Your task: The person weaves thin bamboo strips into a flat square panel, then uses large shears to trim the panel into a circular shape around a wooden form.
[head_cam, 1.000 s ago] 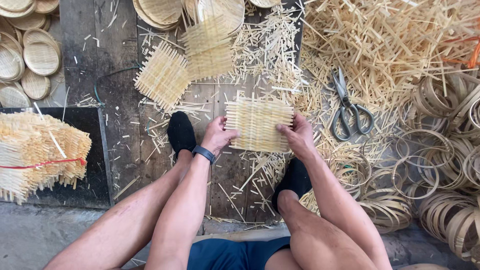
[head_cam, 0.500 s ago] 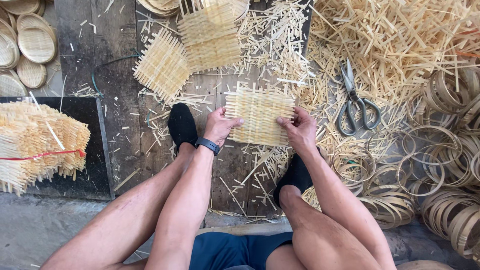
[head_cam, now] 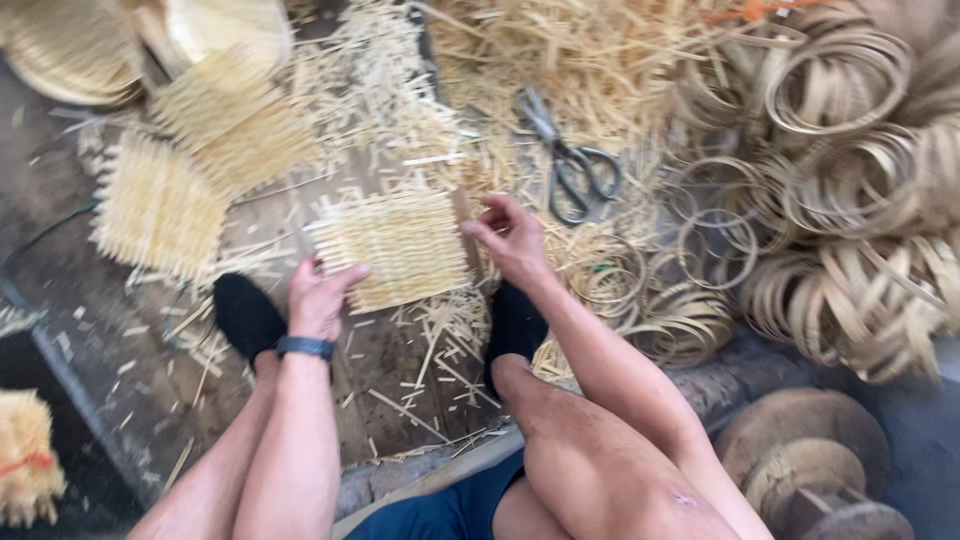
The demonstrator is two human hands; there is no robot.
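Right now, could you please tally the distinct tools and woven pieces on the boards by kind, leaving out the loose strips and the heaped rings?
Woven mat held by the left hand and right hand: 1
Woven mats lying apart at upper left: 2
Scissors: 1
Total: 4

Bamboo-weaving workshop, floor-level work. Evidence: loose bamboo splints [head_cam: 560, 60] strewn over plank floor [head_cam: 400, 390], coiled bamboo hoops [head_cam: 840, 80] heaped right, woven mats [head_cam: 160, 205] stacked, scissors [head_cam: 570, 160] among offcuts.
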